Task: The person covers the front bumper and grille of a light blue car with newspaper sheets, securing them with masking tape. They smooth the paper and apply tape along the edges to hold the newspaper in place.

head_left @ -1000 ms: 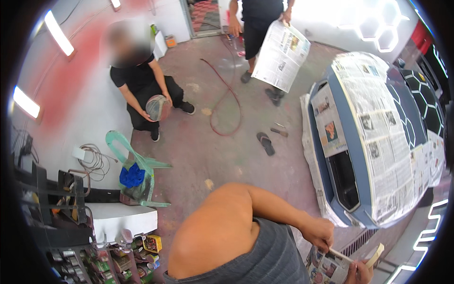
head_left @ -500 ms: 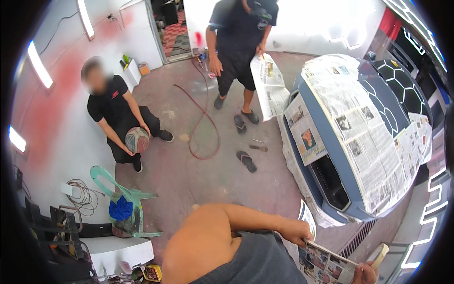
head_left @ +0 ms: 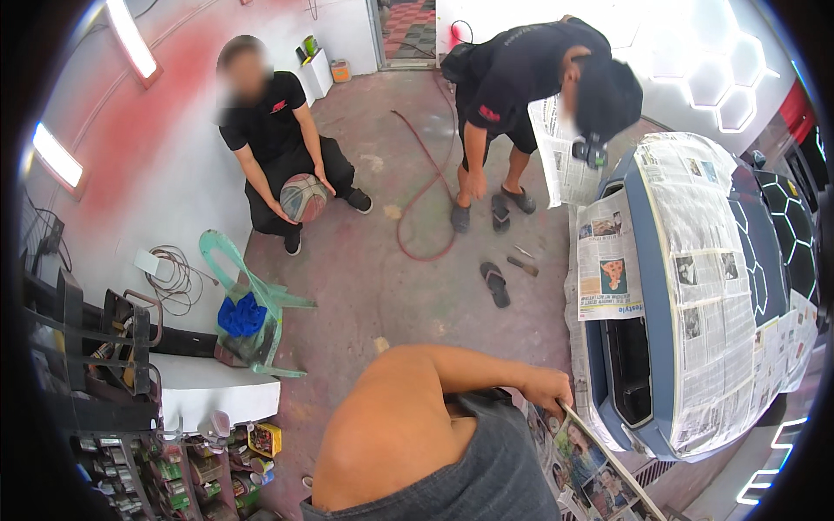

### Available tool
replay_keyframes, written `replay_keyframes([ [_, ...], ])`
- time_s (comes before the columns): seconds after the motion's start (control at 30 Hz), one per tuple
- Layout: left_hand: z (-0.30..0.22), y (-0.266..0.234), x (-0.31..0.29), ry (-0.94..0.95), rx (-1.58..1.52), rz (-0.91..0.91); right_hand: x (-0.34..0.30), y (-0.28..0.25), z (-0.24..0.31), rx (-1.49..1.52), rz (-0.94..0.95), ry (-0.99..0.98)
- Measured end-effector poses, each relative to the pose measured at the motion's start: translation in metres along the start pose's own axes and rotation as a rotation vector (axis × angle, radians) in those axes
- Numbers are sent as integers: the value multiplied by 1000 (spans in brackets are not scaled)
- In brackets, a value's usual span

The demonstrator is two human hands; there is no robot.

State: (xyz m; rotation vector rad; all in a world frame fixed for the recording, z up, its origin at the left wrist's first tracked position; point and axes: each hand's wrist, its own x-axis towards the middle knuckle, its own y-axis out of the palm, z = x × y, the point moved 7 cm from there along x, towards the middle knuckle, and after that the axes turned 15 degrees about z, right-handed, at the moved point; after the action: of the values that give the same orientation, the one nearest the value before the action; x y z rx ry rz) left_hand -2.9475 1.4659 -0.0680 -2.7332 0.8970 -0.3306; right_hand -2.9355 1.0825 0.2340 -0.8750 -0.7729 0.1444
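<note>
Newsprint, one folded colour-printed newspaper sheet (head_left: 599,473), held at lower right of the head view, its upper edge pinched in the left hand (head_left: 549,388), whose fingers are closed around the paper; the bare arm runs from the shoulder at lower centre out to that hand. The right hand is out of view. The sheet lies just beside the front corner of a blue car (head_left: 695,295), which stands at right, its bonnet and front covered with taped newspaper masking (head_left: 708,260); the dark grille opening is left bare. A second person in a black shirt (head_left: 521,78) bends over near the car's far end, holding another newspaper sheet (head_left: 560,156) at its edge. On the concrete floor (head_left: 382,278) between the figures: a red hose (head_left: 426,191) in a loose loop, a single dark sandal (head_left: 495,284), and a small tool (head_left: 523,265) just beside it, kind not legible. A third person in black (head_left: 269,130) sits by the left wall with a worn ball (head_left: 304,197) held in both hands at the knees. A green plastic chair (head_left: 252,295) stands near, with a blue cloth (head_left: 241,315) on its seat. A coil of white cable (head_left: 174,278) lies by the wall. A dark rack (head_left: 95,347) with cluttered shelves occupies lower left.
</note>
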Motion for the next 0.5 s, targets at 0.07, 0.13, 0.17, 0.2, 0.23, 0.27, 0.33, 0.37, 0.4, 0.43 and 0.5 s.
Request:
replay_keyframes([
  [0.07, 15, -12, -12, 41, 48, -58, -5, -4, -13, -81, -37, -13],
  [0.13, 34, -22, -18, 56, 78, -78, -11, -12, -33, -108, -71, 33],
  [0.17, 41, -29, -19, 48, 82, -64, -17, -15, -44, -95, -86, 91],
  [0.2, 50, -36, -20, 42, 84, -40, -24, -18, -56, -85, -106, 156],
  [0.23, 61, -42, -19, 15, 54, -49, -29, -19, -53, -96, -114, 152],
  [0.27, 69, -46, -25, -5, 18, -42, -29, -16, -53, -123, -124, 160],
  [0.33, 91, -58, -42, -166, -60, -27, -61, -42, -119, -38, -261, 301],
  [0.37, 94, -70, -69, -273, -206, -85, -29, -15, -91, -37, -13, 361],
  [0.4, 95, -76, -79, -322, -97, -83, -12, -2, -50, -95, -16, 441],
  [0.43, 95, -81, -82, -327, -124, -105, -3, 4, -30, -75, -26, 445],
  [0.5, 100, -96, -80, -373, -137, -139, -1, 5, 0, -41, -96, 413],
])
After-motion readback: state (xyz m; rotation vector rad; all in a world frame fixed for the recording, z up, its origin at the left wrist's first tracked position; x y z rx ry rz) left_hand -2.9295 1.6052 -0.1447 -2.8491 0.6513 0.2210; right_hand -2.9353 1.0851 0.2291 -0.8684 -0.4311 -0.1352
